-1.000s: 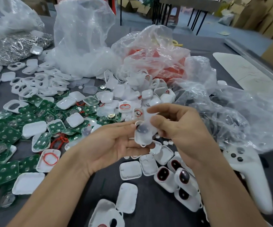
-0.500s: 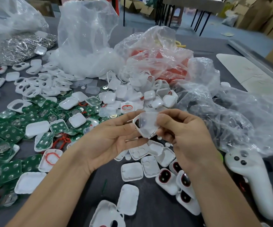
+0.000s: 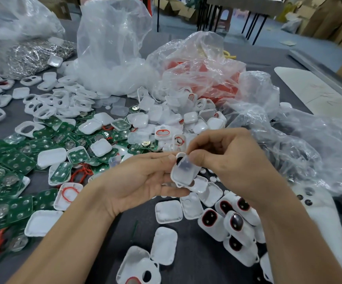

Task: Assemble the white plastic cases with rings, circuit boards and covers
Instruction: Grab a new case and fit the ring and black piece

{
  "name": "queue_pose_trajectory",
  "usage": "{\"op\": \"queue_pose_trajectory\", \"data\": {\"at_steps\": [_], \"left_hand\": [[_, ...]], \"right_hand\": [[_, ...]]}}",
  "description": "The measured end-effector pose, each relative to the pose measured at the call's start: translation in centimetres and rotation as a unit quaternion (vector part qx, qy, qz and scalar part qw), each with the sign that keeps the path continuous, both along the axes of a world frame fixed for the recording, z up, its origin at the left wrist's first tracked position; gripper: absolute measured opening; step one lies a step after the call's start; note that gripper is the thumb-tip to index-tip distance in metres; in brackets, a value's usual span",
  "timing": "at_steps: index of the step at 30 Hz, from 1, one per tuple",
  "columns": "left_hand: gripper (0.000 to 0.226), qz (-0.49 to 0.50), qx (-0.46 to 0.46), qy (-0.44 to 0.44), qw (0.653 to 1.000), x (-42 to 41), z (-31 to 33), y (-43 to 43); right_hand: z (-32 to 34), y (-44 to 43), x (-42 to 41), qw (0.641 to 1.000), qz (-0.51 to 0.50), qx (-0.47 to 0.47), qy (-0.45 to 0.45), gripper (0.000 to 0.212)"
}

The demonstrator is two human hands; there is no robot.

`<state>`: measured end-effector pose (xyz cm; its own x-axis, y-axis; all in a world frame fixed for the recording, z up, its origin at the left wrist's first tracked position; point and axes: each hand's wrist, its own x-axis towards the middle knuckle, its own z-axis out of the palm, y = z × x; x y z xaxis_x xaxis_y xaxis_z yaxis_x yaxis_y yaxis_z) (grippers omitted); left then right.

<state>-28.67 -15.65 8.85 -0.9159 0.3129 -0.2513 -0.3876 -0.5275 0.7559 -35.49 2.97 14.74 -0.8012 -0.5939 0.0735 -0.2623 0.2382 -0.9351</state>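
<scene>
Head-camera view. At centre, a white case [image 3: 183,175] is held above the table [image 3: 196,267] between both hands. The left hand [image 3: 139,181], palm up at 9 o'clock of the case, grips it between thumb and fingers. The right hand [image 3: 233,167], at 3 o'clock of the case, pinches its upper end, with the thumb pressed on a translucent cover [image 3: 187,168] lying over the case's face. A dark opening shows at the case's top edge. At 9 o'clock of the view, green circuit boards [image 3: 18,160] lie heaped among loose white shells [image 3: 51,156]. One shell at 8 o'clock carries a red ring [image 3: 69,193]. At 5 o'clock, closed cases [image 3: 215,228] with dark windows lie touching one another. At 12 o'clock stand clear plastic bags [image 3: 112,48]. A white controller [image 3: 328,226] lies at 4 o'clock.
</scene>
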Motion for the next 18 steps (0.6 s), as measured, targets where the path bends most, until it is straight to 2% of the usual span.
{"op": "queue_pose_trajectory", "data": {"at_steps": [8,13,18], "left_hand": [[0.050,0.013,-0.003,-0.007,1.000,-0.1,0.1,0.1],[0.037,0.007,0.002,0.003,1.000,-0.1,0.0,0.2],[0.042,0.012,0.001,0.010,1.000,0.0,-0.1,0.3]], "right_hand": [[-1.3,-0.5,0.4,0.998,-0.029,0.008,0.059,0.016],[-1.7,-0.5,0.6,0.992,-0.075,0.016,0.096,0.016],[-2.6,-0.8,0.7,0.989,-0.109,-0.005,0.095,0.021]]}}
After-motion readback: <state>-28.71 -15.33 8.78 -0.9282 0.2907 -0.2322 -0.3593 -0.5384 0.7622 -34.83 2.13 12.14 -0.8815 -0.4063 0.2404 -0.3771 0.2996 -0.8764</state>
